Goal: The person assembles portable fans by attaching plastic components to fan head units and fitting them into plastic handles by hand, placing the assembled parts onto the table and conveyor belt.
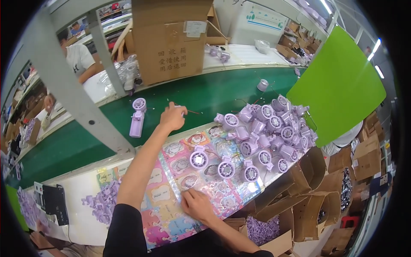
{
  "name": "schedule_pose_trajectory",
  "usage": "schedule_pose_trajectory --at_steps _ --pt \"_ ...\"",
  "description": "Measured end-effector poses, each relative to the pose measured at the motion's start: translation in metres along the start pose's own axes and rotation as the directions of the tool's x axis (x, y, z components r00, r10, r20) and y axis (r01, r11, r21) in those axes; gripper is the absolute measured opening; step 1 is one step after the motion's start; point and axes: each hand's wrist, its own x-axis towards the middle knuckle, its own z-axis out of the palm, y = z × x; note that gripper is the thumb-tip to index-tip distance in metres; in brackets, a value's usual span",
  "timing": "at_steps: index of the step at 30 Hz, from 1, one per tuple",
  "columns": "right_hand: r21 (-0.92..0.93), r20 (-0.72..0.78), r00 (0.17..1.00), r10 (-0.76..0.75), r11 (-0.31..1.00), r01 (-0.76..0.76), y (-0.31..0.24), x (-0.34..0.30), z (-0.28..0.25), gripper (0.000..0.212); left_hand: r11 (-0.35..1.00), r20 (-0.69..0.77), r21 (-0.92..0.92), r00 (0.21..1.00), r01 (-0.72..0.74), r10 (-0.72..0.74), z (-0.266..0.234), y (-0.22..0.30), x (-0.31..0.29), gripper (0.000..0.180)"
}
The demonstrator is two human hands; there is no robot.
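My left hand (173, 118) reaches over the green conveyor belt (102, 124), its fingers closed round something mostly hidden. A thin red wire sticks out beside these fingers. Left of it on the belt lies a purple handheld fan body (137, 120), its round end toward the far side. My right hand (198, 205) rests on the colourful puzzle-print mat (165, 203) with fingers curled; what they hold, if anything, is hidden. Ahead of it are purple round fan housings, one nearer the left (199, 159), another in the middle (226, 170) and a third at the right (250, 173).
A heap of purple fan housings (274, 124) covers the mat's right end. Loose purple parts (102, 201) lie at left. Beyond the belt stands a large cardboard box (167, 47). A green panel (338, 85) rises at right, above open cartons (312, 214). A metal post (81, 85) crosses at left.
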Motion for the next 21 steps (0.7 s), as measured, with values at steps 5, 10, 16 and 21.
schedule_pose_trajectory --at_steps 5,10,16,21 --pt "0.026 -0.028 1.0 0.014 1.0 -0.013 0.0 -0.003 0.0 0.011 0.945 -0.295 -0.285 0.953 -0.16 0.072 -0.044 0.004 -0.104 0.048" --pt "0.128 -0.177 0.984 0.015 0.992 0.008 0.007 -0.015 -0.006 0.013 0.941 -0.37 -0.325 0.929 -0.094 -0.035 -0.05 0.02 -0.258 0.048" --pt "0.193 -0.298 0.954 -0.044 0.975 0.105 -0.016 0.019 0.004 0.012 0.955 -0.439 -0.286 0.896 -0.075 -0.061 -0.019 0.001 -0.39 0.045" --pt "0.359 0.258 0.907 -0.334 0.904 0.231 -0.068 0.088 0.044 0.026 0.971 -0.431 -0.234 0.9 -0.04 -0.067 -0.019 0.001 -0.4 0.048"
